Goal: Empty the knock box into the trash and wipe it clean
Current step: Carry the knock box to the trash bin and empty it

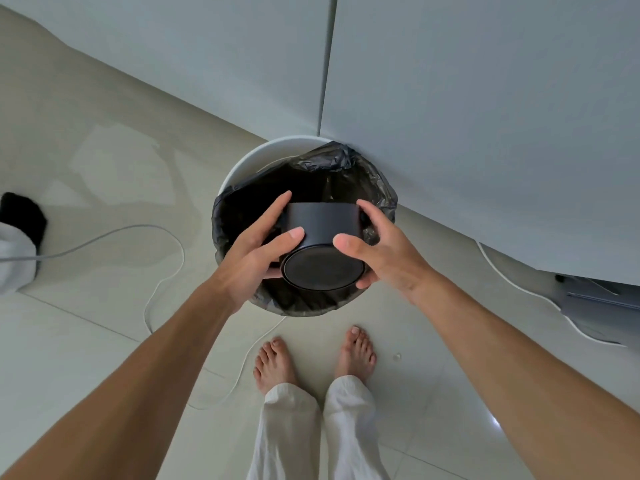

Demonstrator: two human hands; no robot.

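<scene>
A round black knock box is tipped over, its flat bottom facing me and its mouth pointing away, down into the bin. It hangs over a white round trash bin lined with a black bag. My left hand grips the box's left side, thumb on its wall. On the right side my right hand holds it the same way. The box's inside and contents are hidden.
The bin stands on a pale tiled floor against a grey-white cabinet. A white cable loops on the floor left of the bin; another runs right. A black-and-white object lies at the far left. My bare feet stand just before the bin.
</scene>
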